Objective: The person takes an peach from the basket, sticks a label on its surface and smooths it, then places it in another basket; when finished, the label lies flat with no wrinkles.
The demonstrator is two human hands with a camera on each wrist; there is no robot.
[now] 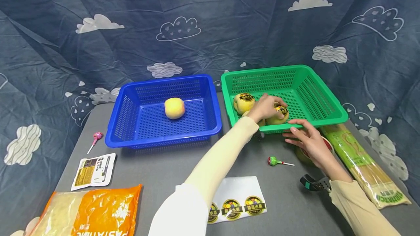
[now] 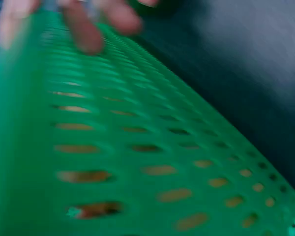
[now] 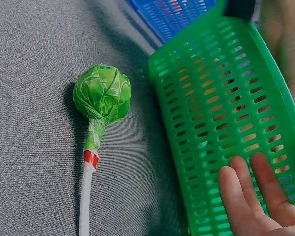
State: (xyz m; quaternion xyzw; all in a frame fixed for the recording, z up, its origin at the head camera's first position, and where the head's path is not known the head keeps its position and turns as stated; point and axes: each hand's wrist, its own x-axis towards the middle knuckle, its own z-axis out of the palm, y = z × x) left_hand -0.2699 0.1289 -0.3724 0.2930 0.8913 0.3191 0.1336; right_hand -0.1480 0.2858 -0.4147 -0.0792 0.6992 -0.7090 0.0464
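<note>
In the head view my left hand (image 1: pixel 265 108) reaches over the front rim of the green basket (image 1: pixel 318 83). Its fingers curl over a yellow peach (image 1: pixel 278 119) bearing a black-and-gold sticker; the thumb is largely hidden. Beside it are another stickered peach (image 1: pixel 245 103) and one mostly covered by the hand. My right hand (image 1: pixel 310 141) is at the outside of the basket's front wall, fingers fairly straight and loosely spread. The right wrist view shows those fingers (image 3: pixel 236 189) at the slotted wall. Left wrist view is blurred, with fingertips near the wall.
A blue basket (image 1: pixel 210 134) at left holds one peach (image 1: pixel 174 108). A green lollipop (image 1: pixel 273 161), a sticker sheet (image 1: pixel 242 188) and a noodle pack (image 1: pixel 364 163) lie nearby. Farther left are a pink lollipop (image 1: pixel 97 136), a white pouch (image 1: pixel 94 171) and an orange pasta bag (image 1: pixel 101 207).
</note>
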